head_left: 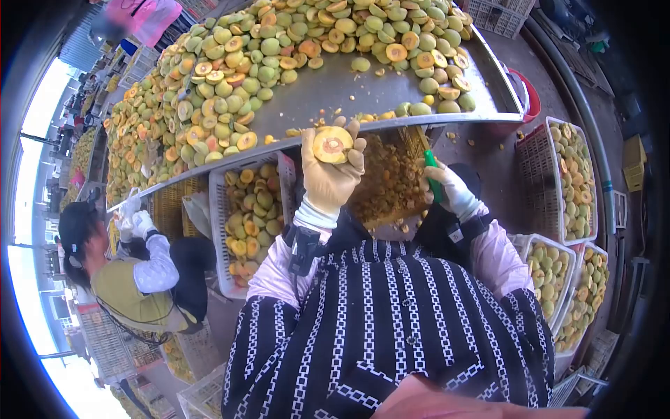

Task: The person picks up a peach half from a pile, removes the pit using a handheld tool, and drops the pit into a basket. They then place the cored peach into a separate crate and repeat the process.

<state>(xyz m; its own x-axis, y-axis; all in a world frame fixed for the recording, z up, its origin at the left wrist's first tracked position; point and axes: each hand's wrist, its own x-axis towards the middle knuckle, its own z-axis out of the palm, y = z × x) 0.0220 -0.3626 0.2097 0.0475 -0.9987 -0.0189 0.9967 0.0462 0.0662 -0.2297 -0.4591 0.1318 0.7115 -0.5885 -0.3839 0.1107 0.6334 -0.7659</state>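
My left hand [329, 183], in a pale glove, is closed around a halved peach [333, 144] with its cut face turned up toward me. The reddish pit area shows in the middle of the yellow flesh. To the right, my gloved right hand [455, 190] grips a green-handled tool [432, 171]; its working end cannot be made out. Both hands are near the front edge of the metal table [328, 98], and the tool is apart from the peach. Halved peaches [265, 45] are heaped along the table's far and left sides.
Below the table edge sits a yellow crate [417, 142] with pits and scraps. A white crate [218, 209] of peach halves stands left of my legs, and another [592, 178] stands at the right. A red bucket [534, 98] is by the table corner. A co-worker [132, 286] sits at left.
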